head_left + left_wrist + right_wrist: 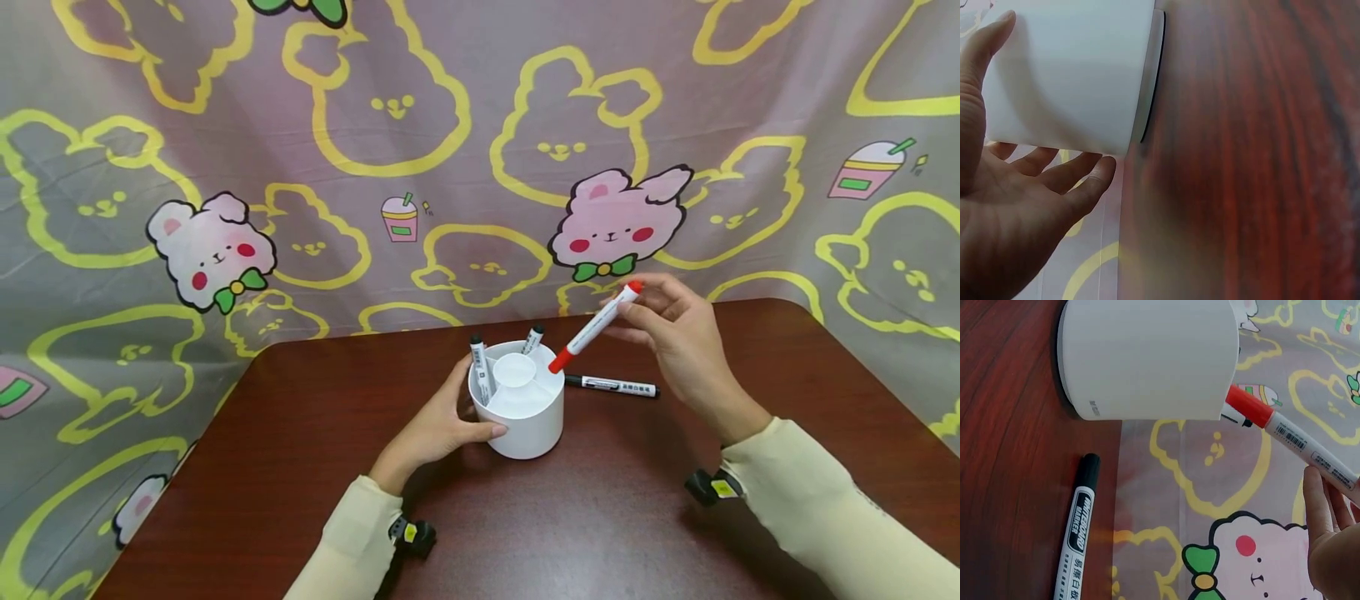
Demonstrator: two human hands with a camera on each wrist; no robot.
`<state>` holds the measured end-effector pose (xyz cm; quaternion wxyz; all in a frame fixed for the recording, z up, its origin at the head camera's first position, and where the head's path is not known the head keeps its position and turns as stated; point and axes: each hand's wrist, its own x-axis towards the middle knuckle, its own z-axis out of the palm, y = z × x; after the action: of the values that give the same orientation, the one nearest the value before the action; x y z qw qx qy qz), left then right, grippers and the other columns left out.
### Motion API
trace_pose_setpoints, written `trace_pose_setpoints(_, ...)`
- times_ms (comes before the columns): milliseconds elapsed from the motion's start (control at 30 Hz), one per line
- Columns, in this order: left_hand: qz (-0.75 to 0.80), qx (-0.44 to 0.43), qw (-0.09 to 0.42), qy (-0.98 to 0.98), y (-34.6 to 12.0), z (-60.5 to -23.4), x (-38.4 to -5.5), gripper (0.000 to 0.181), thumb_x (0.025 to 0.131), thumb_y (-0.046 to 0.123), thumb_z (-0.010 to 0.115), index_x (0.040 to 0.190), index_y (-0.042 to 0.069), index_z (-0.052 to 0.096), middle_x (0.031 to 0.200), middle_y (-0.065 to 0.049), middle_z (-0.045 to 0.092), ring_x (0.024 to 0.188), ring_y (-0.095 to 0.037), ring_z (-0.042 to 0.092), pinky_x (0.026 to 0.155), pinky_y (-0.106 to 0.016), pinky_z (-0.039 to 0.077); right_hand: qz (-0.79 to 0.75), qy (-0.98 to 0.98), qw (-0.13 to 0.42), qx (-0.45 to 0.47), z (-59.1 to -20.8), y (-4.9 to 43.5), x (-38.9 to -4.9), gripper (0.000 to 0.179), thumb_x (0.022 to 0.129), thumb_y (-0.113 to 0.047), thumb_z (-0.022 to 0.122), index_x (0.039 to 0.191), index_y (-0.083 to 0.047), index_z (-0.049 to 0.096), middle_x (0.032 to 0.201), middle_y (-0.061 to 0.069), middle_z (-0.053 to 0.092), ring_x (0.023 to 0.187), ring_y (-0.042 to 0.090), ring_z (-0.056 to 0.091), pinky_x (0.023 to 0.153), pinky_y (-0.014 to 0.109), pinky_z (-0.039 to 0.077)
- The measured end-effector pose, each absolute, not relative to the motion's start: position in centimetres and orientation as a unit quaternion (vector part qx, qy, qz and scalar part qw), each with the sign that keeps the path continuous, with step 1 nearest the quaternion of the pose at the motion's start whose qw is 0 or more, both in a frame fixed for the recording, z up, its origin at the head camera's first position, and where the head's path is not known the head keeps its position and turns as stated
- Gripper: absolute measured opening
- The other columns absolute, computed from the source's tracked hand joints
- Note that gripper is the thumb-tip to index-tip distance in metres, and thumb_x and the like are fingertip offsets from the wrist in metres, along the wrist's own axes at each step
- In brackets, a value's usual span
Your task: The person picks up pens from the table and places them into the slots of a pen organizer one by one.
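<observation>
My left hand [437,423] grips a white round pen holder [527,435] on the table, thumb on its near wall and fingers around its left side. The holder has a round centre cup with divided compartments about it. Two black-capped markers stand in it, one marker [482,373] at the left and another marker [533,340] at the back. A red-and-white marker [595,327] is pinched in my right hand [686,354]. It slants down to the left, its red lower end over the holder's right rim. The right wrist view shows this red end [1249,406] beside the holder's upper edge.
A black-capped whiteboard marker [618,387] lies on the table just right of the holder. The dark reddish wooden table [315,467] reaches back to a hanging cloth [480,192] printed with cartoon animals.
</observation>
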<state>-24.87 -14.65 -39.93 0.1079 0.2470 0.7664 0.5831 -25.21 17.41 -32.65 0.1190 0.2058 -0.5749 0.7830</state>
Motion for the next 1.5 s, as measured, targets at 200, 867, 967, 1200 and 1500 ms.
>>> trace_pose_setpoints(200,0.574,0.233,0.105,0.778,-14.7,-40.1,-24.9,0.112,0.084,0.008,0.087,0.167,0.028,0.015,0.168,-0.005,0.032,0.154,-0.031,0.037,0.122,-0.057,0.035,0.783,-0.572,0.112,0.217,-32.9,16.8,-25.2,0.024,0.100,0.005,0.064,0.123,0.001,0.067,0.106,0.008,0.079,0.098,0.020,0.078,0.085,0.040,0.063)
trace_pose_setpoints(867,0.577,0.211,0.114,0.781,-15.0,-39.9,-24.8,0.101,0.085,0.009,0.086,0.164,0.021,0.024,0.157,-0.016,0.046,0.129,-0.034,0.061,0.104,-0.046,0.055,0.655,-0.705,0.121,0.242,-33.8,15.2,-24.6,0.033,0.096,0.003,0.072,0.128,-0.001,0.069,0.113,-0.001,0.079,0.104,0.015,0.075,0.090,0.025,0.060)
trace_pose_setpoints(967,0.583,0.211,0.118,0.775,-15.1,-39.9,-24.8,0.099,0.085,0.007,0.086,0.162,0.020,0.026,0.155,-0.017,0.046,0.127,-0.035,0.062,0.102,-0.045,0.056,0.619,-0.732,0.133,0.252,-33.9,14.8,-24.4,0.033,0.095,0.002,0.073,0.127,-0.003,0.071,0.116,-0.002,0.079,0.103,0.012,0.074,0.090,0.021,0.058)
trace_pose_setpoints(1200,0.599,0.232,0.113,0.758,-15.0,-39.8,-25.0,0.094,0.083,-0.002,0.085,0.157,0.013,0.028,0.160,-0.016,0.043,0.145,-0.035,0.050,0.114,-0.050,0.047,0.627,-0.724,0.107,0.267,-34.5,14.3,-24.3,0.029,0.094,0.007,0.072,0.122,0.003,0.070,0.116,0.005,0.077,0.101,0.011,0.074,0.088,0.028,0.061)
trace_pose_setpoints(1500,0.597,0.230,0.105,0.761,-14.9,-40.0,-25.1,0.099,0.082,-0.001,0.085,0.159,0.010,0.024,0.162,-0.015,0.043,0.145,-0.036,0.050,0.117,-0.054,0.043,0.612,-0.741,0.097,0.261,-35.4,13.9,-24.4,0.025,0.094,0.005,0.072,0.118,-0.001,0.072,0.114,0.012,0.075,0.100,0.018,0.073,0.085,0.026,0.062)
